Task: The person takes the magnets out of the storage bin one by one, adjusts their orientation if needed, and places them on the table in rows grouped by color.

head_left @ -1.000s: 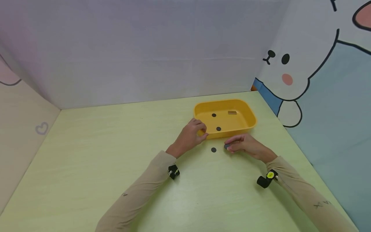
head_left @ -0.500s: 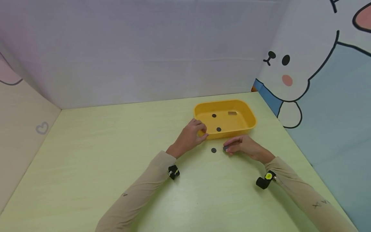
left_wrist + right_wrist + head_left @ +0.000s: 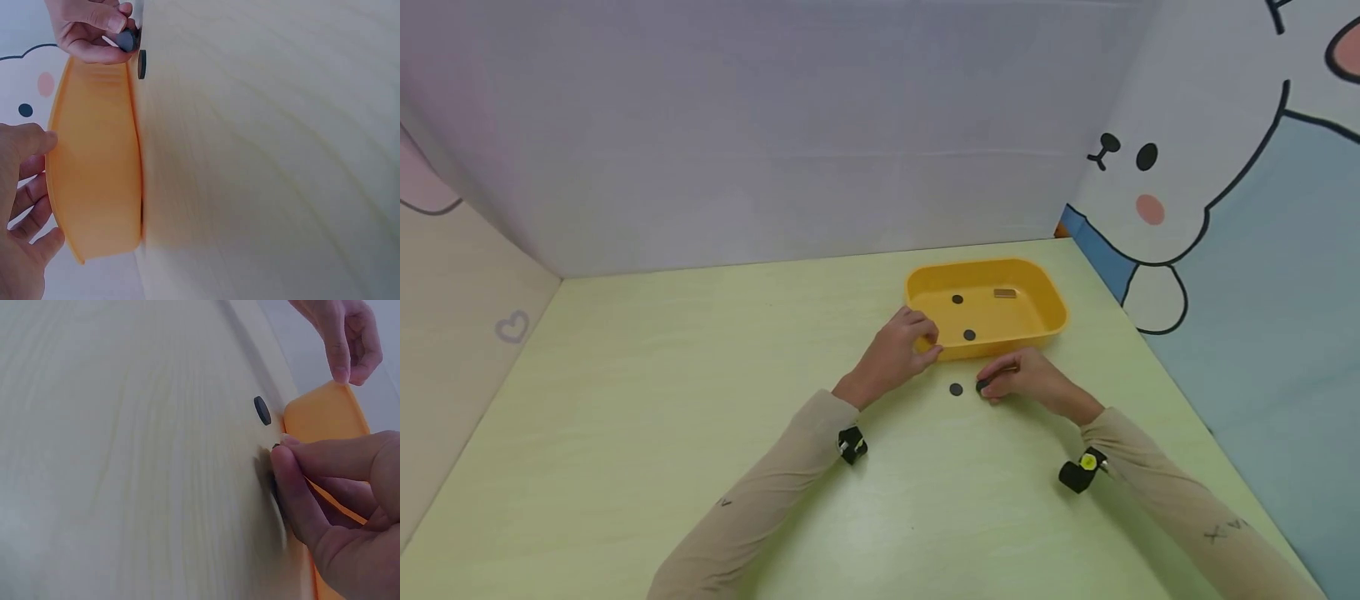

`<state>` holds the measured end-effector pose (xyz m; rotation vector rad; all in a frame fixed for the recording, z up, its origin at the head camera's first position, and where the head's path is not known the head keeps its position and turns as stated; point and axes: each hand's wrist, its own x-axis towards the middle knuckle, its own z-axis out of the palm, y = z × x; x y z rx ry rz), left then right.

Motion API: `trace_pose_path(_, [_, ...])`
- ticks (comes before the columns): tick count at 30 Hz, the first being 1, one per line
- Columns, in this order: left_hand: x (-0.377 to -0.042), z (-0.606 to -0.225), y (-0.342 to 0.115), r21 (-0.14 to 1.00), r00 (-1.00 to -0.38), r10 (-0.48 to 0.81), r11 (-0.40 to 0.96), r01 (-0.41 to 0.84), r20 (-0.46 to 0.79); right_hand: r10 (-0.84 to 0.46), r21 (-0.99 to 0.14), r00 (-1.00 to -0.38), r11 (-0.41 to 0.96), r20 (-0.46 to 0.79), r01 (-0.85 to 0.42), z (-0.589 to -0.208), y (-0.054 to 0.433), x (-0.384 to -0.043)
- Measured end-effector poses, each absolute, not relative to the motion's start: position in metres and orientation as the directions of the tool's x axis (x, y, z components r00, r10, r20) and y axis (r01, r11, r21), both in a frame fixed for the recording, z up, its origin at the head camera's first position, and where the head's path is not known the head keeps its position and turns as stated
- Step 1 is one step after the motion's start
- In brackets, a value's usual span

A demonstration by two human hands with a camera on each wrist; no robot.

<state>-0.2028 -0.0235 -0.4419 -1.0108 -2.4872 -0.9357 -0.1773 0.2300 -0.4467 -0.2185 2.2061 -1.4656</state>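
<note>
two dark discs (image 3: pixel 970 335) and one small brown block (image 3: pixel 1004 293) lie inside the yellow tray (image 3: pixel 1011 319). the left hand (image 3: pixel 891 354) is at its near left corner, fingers pinching the rim. the right hand (image 3: pixel 1033 379) pinches a third disc (image 3: pixel 127 40) in front of the tray. just beside it, a fourth disc (image 3: pixel 956 389) lies flat on the table (image 3: pixel 715 367).

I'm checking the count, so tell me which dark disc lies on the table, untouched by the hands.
The disc left of the right hand, outside the yellow tray; two others lie inside it, and the fourth is pinched in that hand.
</note>
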Motion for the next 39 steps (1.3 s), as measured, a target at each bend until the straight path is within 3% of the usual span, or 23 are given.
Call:
trace_pose_path(17, [-0.201, -0.443, -0.022, 0.460, -0.703, 0.516, 0.533, 0.710, 0.489, -0.364, -0.835, -0.901, 0.550, -0.237, -0.002, -0.445, 0.221, -0.170])
trace_pose_path(26, [-0.202, -0.441, -0.023, 0.446, -0.697, 0.513, 0.538, 0.716, 0.501, -0.361, -0.755, -0.921, 0.642, -0.144, -0.133, -0.443, 0.218, -0.169])
trace_pose_path(39, [-0.202, -0.441, -0.023, 0.439, -0.688, 0.516, 0.532, 0.724, 0.511, -0.351, -0.738, -0.926, 0.660, -0.136, -0.142, -0.440, 0.221, -0.168])
